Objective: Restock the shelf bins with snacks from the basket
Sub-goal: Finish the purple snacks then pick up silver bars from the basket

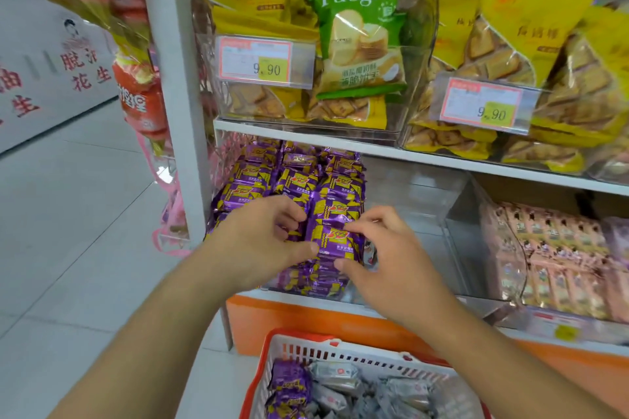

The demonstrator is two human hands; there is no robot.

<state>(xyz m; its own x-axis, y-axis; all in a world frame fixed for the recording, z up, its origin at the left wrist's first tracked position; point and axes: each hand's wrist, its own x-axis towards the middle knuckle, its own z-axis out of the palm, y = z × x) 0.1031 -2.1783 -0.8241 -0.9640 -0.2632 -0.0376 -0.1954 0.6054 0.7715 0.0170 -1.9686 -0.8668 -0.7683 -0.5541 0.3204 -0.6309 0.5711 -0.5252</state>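
Observation:
Purple-and-yellow snack packs [292, 177] fill the clear bin at the left end of the lower shelf. My left hand [262, 241] and my right hand [381, 248] both reach into that bin and pinch one purple pack [335, 241] at the front of the pile, left fingers on its left edge, right fingers on its right edge. Below, the red-rimmed white basket [340, 352] holds a few purple packs [289, 384] and several grey-silver packs [360, 391].
An empty clear bin [418, 214] stands right of the purple one, then a bin of pink packs [558, 255]. The upper shelf [374, 146] carries bins of yellow biscuit bags and one green bag [360, 37]. Red bags hang on the white end post [177, 78]. Grey floor lies left.

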